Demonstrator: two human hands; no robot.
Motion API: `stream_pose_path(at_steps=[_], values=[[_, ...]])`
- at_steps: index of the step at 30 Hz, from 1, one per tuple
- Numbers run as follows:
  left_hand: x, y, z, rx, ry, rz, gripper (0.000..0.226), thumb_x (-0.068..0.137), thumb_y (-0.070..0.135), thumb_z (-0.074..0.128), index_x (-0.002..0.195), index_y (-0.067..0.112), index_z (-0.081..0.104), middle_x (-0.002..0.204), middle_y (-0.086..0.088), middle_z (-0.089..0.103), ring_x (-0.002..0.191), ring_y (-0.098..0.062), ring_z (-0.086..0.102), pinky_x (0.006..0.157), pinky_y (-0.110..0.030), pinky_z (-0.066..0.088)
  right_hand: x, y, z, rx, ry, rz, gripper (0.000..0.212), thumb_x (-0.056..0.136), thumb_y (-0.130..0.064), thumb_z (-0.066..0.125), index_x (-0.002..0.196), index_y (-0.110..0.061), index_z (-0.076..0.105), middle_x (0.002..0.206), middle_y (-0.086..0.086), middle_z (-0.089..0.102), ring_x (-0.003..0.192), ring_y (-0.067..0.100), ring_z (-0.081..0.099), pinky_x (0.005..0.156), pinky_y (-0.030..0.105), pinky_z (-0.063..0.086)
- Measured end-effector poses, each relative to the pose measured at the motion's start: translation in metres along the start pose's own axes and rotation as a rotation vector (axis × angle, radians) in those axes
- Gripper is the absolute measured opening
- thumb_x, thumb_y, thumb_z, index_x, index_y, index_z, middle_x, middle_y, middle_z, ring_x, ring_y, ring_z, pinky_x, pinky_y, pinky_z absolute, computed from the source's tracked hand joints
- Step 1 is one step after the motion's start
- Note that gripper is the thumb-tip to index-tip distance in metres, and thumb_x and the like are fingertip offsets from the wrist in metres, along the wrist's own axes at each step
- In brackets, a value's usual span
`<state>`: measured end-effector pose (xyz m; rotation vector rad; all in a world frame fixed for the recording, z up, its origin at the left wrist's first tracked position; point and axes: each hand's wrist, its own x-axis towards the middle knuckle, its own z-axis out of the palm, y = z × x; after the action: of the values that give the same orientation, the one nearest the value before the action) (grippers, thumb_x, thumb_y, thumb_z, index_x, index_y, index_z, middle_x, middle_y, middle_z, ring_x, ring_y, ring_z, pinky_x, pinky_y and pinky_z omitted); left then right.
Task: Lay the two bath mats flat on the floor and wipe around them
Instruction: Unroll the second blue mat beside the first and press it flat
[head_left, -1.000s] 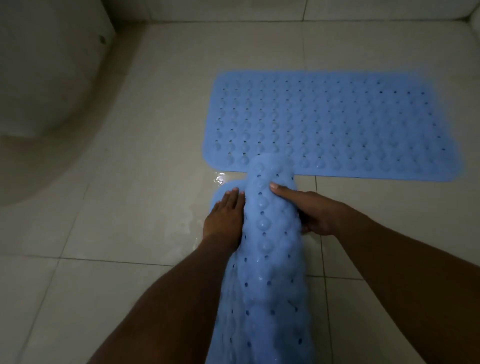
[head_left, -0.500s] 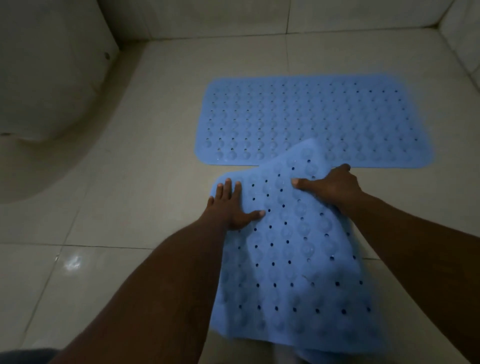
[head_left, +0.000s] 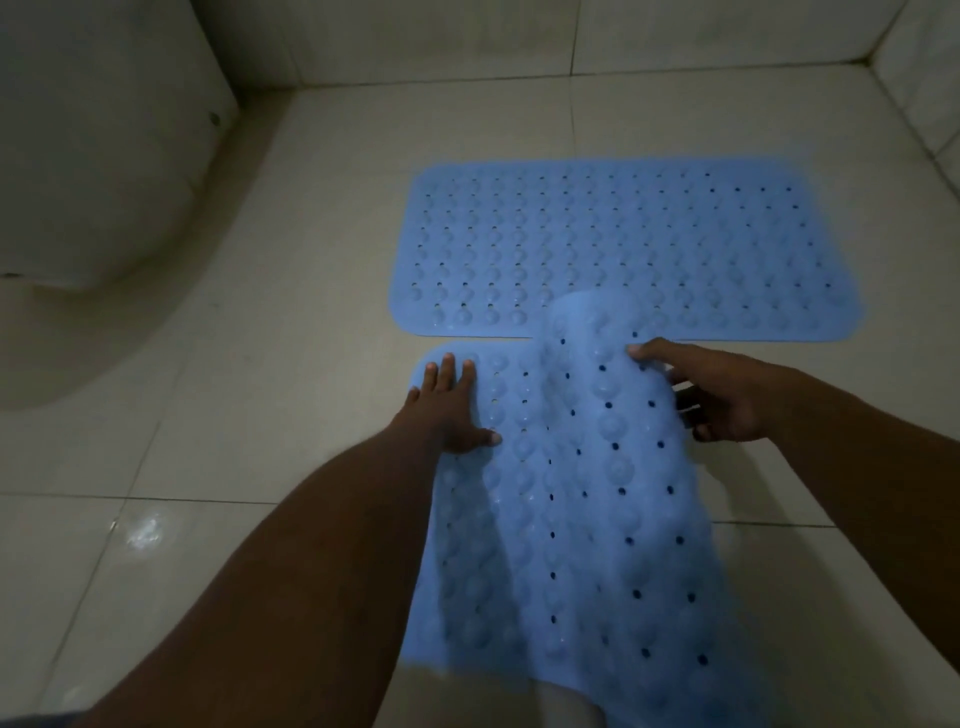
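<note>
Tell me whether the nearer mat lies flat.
Not flat: the nearer mat curls up at its far right, over the far mat, gripped by the right hand; the left hand presses its left side down.

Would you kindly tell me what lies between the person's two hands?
In the head view, a raised fold of the near bath mat lies between the left hand, flat on it, and the right hand, gripping its lifted edge.

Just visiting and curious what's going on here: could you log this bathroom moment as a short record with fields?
far mat: blue perforated rubber bath mat, flat on pale tiled floor
near mat: second blue rubber bath mat, left side down, right side humped up
left hand: flat, pressing near mat
right hand: grip on its raised edge
</note>
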<state>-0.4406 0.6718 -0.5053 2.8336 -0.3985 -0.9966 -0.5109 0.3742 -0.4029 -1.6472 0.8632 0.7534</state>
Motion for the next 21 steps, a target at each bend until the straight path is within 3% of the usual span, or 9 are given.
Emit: stream_pose_path(at_steps=[3, 5, 9, 13, 14, 16, 18, 21], values=[[-0.001, -0.002, -0.004, 0.008, 0.01, -0.014, 0.124, 0.083, 0.065, 0.07, 0.16, 0.023, -0.018, 0.166, -0.005, -0.027, 0.155, -0.031, -0.018, 0.125, -0.051, 0.004, 0.0, 0.002, -0.006, -0.04, 0.057, -0.058, 0.063, 0.063, -0.055, 0.085, 0.11, -0.018, 0.066, 0.109, 0.005, 0.071, 0.103, 0.026, 0.065, 0.089, 0.038, 0.047], [-0.004, -0.005, -0.002, -0.009, 0.021, -0.034, 0.118, 0.086, 0.062, 0.068, 0.16, 0.024, -0.017, 0.166, -0.005, -0.027, 0.155, -0.032, -0.018, 0.125, -0.05, 0.003, 0.001, 0.006, -0.015, -0.003, 0.135, -0.07, 0.071, 0.058, -0.05, 0.09, 0.114, -0.014, 0.066, 0.11, 0.009, 0.073, 0.101, 0.03, 0.068, 0.089, 0.041, 0.054], [-0.017, -0.004, 0.018, -0.058, 0.097, -0.021, 0.093, 0.098, 0.056, 0.051, 0.161, 0.029, -0.01, 0.167, -0.007, -0.025, 0.154, -0.033, -0.021, 0.126, -0.051, 0.002, -0.003, 0.018, -0.028, 0.082, 0.038, -0.041, 0.078, 0.056, -0.044, 0.093, 0.121, -0.011, 0.067, 0.109, 0.015, 0.076, 0.098, 0.038, 0.073, 0.092, 0.059, 0.055], [-0.025, 0.002, 0.034, -0.071, 0.163, -0.02, 0.076, 0.103, 0.052, 0.037, 0.162, 0.032, -0.006, 0.167, -0.007, -0.024, 0.153, -0.037, -0.022, 0.125, -0.055, 0.001, -0.006, 0.019, -0.031, 0.247, 0.003, -0.107, 0.072, 0.074, -0.071, 0.07, 0.119, -0.015, 0.068, 0.109, 0.012, 0.075, 0.101, 0.033, 0.071, 0.095, 0.051, 0.053], [-0.024, 0.003, 0.032, -0.088, 0.151, -0.031, 0.077, 0.102, 0.055, 0.037, 0.162, 0.033, -0.006, 0.167, -0.007, -0.024, 0.153, -0.037, -0.022, 0.125, -0.056, 0.001, -0.006, 0.018, -0.033, 0.298, 0.041, -0.068, 0.076, 0.076, -0.076, 0.063, 0.117, -0.013, 0.066, 0.104, 0.013, 0.073, 0.096, 0.033, 0.07, 0.092, 0.048, 0.054], [-0.022, 0.006, 0.026, -0.125, 0.108, -0.06, 0.085, 0.097, 0.066, 0.041, 0.161, 0.035, -0.006, 0.167, -0.005, -0.026, 0.152, -0.037, -0.023, 0.124, -0.058, 0.001, -0.003, 0.016, -0.038, 0.361, 0.085, -0.004, 0.07, 0.087, -0.065, 0.054, 0.125, -0.007, 0.06, 0.105, 0.018, 0.066, 0.092, 0.034, 0.063, 0.092, 0.047, 0.051], [-0.022, 0.011, 0.021, -0.139, 0.058, -0.082, 0.105, 0.085, 0.08, 0.049, 0.161, 0.035, -0.01, 0.165, -0.004, -0.03, 0.151, -0.038, -0.026, 0.123, -0.06, 0.001, -0.003, 0.018, -0.037, 0.319, 0.085, 0.038, 0.064, 0.086, -0.047, 0.062, 0.134, -0.004, 0.057, 0.119, 0.02, 0.064, 0.101, 0.034, 0.059, 0.102, 0.049, 0.047], [-0.024, 0.018, 0.02, -0.134, 0.004, -0.118, 0.133, 0.066, 0.092, 0.058, 0.159, 0.034, -0.017, 0.162, -0.005, -0.037, 0.148, -0.04, -0.031, 0.122, -0.062, -0.001, -0.008, 0.02, -0.027, 0.235, -0.002, 0.096, 0.061, 0.078, -0.046, 0.072, 0.121, -0.003, 0.066, 0.112, 0.018, 0.07, 0.098, 0.034, 0.067, 0.092, 0.04, 0.053]])
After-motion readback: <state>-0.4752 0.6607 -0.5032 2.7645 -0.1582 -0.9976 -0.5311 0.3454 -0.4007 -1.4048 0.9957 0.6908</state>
